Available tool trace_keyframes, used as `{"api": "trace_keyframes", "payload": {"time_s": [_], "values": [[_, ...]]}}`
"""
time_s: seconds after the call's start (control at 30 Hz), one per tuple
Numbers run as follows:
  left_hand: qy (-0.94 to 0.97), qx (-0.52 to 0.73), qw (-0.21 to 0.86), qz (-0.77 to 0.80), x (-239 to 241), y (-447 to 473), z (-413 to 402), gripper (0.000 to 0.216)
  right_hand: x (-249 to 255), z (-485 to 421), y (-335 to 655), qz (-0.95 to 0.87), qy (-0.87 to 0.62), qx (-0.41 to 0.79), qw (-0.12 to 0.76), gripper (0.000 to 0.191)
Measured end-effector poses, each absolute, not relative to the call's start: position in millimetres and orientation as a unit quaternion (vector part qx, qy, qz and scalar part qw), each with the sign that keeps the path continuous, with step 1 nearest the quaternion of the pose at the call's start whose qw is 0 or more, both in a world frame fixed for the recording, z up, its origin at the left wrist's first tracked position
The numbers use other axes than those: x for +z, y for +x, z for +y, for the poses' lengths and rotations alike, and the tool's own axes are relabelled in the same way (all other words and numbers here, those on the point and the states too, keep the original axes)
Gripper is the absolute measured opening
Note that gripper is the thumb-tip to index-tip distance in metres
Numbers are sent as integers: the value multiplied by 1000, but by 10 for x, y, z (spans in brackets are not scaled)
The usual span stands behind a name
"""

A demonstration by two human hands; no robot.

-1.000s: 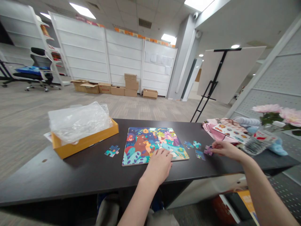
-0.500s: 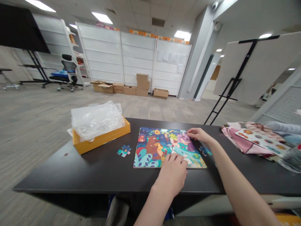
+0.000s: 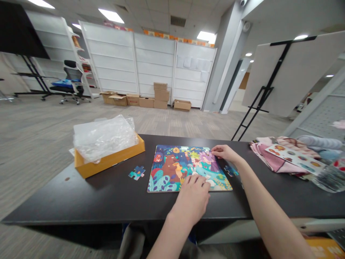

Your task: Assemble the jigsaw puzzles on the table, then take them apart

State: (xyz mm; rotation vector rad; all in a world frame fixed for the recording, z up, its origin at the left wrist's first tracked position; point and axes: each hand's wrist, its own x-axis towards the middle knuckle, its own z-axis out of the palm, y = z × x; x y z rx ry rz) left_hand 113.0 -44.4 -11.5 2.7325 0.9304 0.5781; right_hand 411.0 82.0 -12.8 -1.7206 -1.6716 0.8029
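Note:
A colourful jigsaw puzzle (image 3: 169, 167) with cartoon animals lies on the dark table, mostly filled in. My left hand (image 3: 193, 192) rests on its lower edge, fingers laid out over the picture and covering part of it. At the upper right edge, the fingertips of my right hand (image 3: 225, 153) are pinched together on a puzzle piece, which they largely hide. To the left of the puzzle lies a small group of joined loose pieces (image 3: 137, 172). More loose pieces (image 3: 231, 171) lie to its right, partly hidden by my right forearm.
A yellow box (image 3: 107, 160) holding clear plastic wrap (image 3: 106, 138) stands at the table's left. On the right are folded pink cloths (image 3: 265, 158), a printed sticker sheet (image 3: 295, 158) and a clear plastic bag (image 3: 330, 178). Beyond the table stands an easel (image 3: 265, 91).
The view has shifted slightly, so the scene sits a little further left. Both hands keep nearly the same places on the puzzle, with the right fingers still at its upper right edge.

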Motion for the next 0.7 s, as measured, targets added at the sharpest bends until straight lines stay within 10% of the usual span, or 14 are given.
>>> {"api": "trace_keyframes", "payload": {"time_s": [0.7], "values": [[923,198,95,316,-134,1134,-435,21,151,459,4512,-633,-733,138,209,43]]}}
